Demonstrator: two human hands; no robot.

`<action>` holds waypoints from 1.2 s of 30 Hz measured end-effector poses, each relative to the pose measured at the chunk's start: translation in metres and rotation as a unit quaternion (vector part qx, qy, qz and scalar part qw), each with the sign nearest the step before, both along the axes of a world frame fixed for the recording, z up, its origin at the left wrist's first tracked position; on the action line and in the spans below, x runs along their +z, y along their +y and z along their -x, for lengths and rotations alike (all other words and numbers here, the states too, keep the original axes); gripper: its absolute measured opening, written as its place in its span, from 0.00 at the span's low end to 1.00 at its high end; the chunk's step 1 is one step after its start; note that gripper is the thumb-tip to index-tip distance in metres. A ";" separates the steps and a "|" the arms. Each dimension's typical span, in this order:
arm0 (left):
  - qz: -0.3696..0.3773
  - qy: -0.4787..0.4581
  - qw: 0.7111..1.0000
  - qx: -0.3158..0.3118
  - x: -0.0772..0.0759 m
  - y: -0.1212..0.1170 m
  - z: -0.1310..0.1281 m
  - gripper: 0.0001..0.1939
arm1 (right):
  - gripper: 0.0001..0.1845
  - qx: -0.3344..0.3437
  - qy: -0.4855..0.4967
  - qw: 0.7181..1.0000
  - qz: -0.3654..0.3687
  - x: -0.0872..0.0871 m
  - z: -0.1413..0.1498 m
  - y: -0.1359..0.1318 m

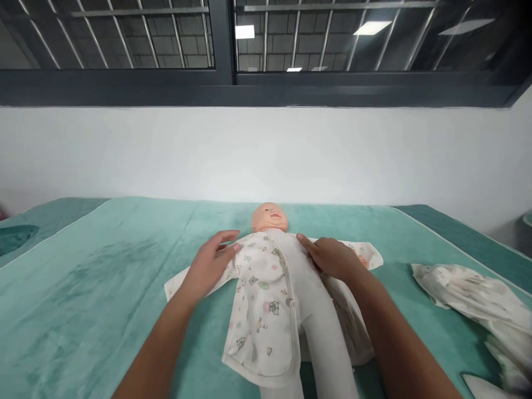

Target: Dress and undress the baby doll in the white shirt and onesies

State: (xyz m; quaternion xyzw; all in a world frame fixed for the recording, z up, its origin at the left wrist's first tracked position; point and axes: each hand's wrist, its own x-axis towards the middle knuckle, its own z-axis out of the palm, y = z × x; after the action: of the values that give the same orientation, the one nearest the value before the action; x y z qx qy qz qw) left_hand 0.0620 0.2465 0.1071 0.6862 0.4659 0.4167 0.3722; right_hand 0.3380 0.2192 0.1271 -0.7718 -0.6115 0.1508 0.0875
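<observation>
A baby doll [270, 217] lies on its back, its head toward the wall, in white leggings [328, 343]. It wears a white baby shirt [266, 293] printed with small animals. One front panel covers the left part of the chest; the other hangs off to the right, partly behind my right forearm. My left hand [210, 260] rests at the left sleeve near the shoulder, thumb and fingers apart. My right hand [330, 256] is at the right side of the chest, fingers curled around the shirt near the armpit and thumb toward the neck. Its fingertips are mostly hidden.
A green padded cover [103, 299] lies beneath the doll. Crumpled white printed cloth [477, 299] lies at the right. Behind stands a white wall [266, 155] below a dark-framed window [233, 88] with bars. A dark green shape [16, 237] shows at the left edge.
</observation>
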 end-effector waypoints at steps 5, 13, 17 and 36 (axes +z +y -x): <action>-0.142 0.220 0.965 -0.016 -0.028 0.003 -0.015 0.21 | 0.36 0.048 0.109 0.993 -0.018 0.001 0.010 -0.007; -0.110 0.088 0.990 0.002 -0.015 0.008 -0.023 0.22 | 0.30 0.066 0.255 0.959 -0.104 -0.010 0.050 -0.009; -0.107 0.040 0.991 0.072 -0.012 -0.021 -0.028 0.18 | 0.30 0.083 0.274 0.954 -0.082 -0.016 0.039 -0.008; -0.001 0.062 0.977 0.204 -0.050 -0.167 -0.001 0.12 | 0.35 0.084 0.424 0.902 -0.001 -0.044 0.020 -0.010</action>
State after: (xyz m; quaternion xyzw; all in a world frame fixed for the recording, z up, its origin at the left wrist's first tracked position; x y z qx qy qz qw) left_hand 0.0628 0.0792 0.0571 0.6014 0.6176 0.4412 0.2494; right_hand 0.3176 0.2093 0.0834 -0.5805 -0.5792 0.4701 0.3265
